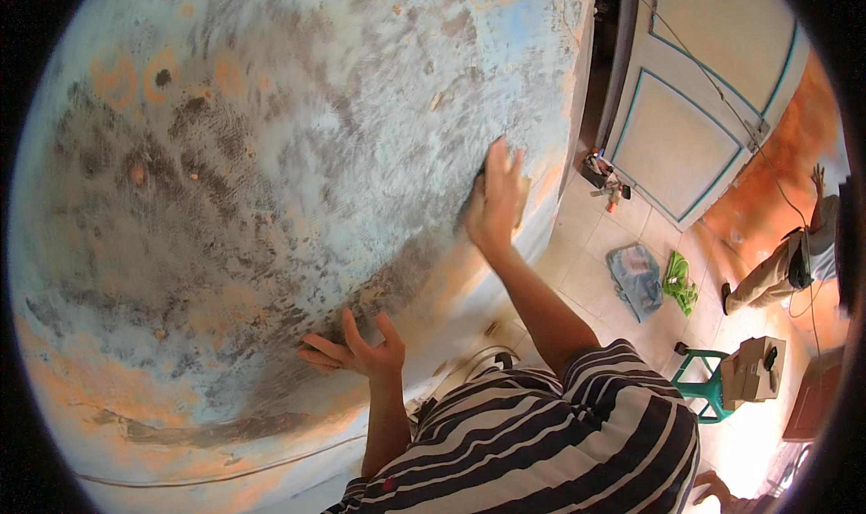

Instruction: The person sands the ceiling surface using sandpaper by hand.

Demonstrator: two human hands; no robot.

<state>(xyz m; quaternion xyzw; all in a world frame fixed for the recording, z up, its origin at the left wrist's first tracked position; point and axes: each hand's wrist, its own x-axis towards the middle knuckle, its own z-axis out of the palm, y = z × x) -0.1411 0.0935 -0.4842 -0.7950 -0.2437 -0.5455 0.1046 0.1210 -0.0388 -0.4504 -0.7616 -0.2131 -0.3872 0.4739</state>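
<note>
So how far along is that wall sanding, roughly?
Much of the wall already looks scraped to grey and pale patches. The right hand presses a pad against it near the edge while the left hand rests flat lower down. Orange paint remains along the bottom and left, so those bands seem left.

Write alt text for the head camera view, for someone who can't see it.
A person's right hand presses a small pad against a worn, patchy grey and orange wall, while the left hand rests flat lower down. Beyond stand a panelled door, a green stool and another person.
</note>
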